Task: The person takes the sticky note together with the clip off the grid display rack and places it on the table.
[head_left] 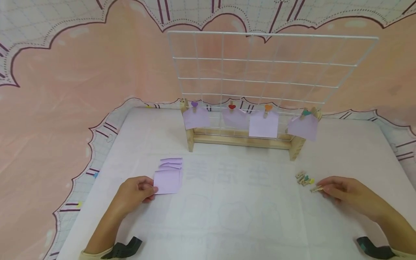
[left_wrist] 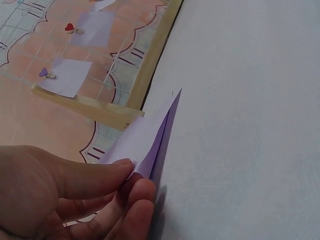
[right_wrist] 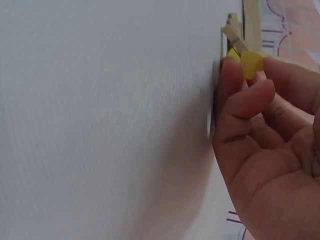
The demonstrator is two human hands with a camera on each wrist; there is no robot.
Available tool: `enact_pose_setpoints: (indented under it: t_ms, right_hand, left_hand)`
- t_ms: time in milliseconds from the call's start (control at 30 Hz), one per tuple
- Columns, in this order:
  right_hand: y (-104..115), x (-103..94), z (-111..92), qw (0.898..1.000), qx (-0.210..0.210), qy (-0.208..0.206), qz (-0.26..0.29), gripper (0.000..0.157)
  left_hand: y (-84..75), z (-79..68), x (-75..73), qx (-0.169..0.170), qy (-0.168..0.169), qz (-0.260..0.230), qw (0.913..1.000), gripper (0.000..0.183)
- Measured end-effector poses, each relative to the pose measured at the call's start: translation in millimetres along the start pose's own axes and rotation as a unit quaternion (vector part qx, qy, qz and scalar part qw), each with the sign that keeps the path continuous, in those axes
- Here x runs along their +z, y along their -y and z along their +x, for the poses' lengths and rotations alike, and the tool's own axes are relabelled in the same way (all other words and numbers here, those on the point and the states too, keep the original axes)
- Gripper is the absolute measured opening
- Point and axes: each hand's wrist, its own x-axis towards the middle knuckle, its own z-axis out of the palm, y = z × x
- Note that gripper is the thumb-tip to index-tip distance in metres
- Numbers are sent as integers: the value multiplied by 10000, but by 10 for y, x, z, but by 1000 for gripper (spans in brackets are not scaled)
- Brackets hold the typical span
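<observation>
My left hand [head_left: 138, 191] pinches a light purple paper note [head_left: 166, 182] by its left edge, between thumb and fingers. More purple notes [head_left: 171, 159] lie fanned out just behind it on the white tabletop. In the left wrist view the note [left_wrist: 137, 132] stands tilted in the fingers, with a darker purple underside. On the other side, my right hand [head_left: 347, 193] holds a small wooden clothespin [head_left: 316, 189] at its fingertips; the right wrist view shows its yellow decoration [right_wrist: 251, 65] between thumb and finger. Several similar clothespins [head_left: 303, 178] lie in a small pile just beyond that hand.
A white wire grid [head_left: 227, 60] stands on a wooden base [head_left: 240, 141] at the back. Several purple notes [head_left: 264, 126] hang along its lower part from clothespins with coloured hearts, among them a red heart [head_left: 232, 107]. Behind is a peach cloth [head_left: 130, 65] with scalloped trim.
</observation>
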Motion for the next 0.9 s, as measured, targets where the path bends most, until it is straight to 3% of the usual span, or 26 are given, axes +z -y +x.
enact_pose_setpoints:
  t_ms: [200, 367, 900]
  right_hand:
    - [46, 76, 2, 9950, -331, -568, -758, 27]
    - [64, 105, 21, 9911, -192, -674, -1131, 28]
    - [115, 110, 55, 9865, -53, -822, -1413, 26]
  left_hand:
    - [2, 9, -1, -49, 21, -3, 10000, 27]
    - [7, 36, 6, -53, 22, 19, 10000, 29]
    - [-23, 44, 2, -194, -89, 175, 9996, 30]
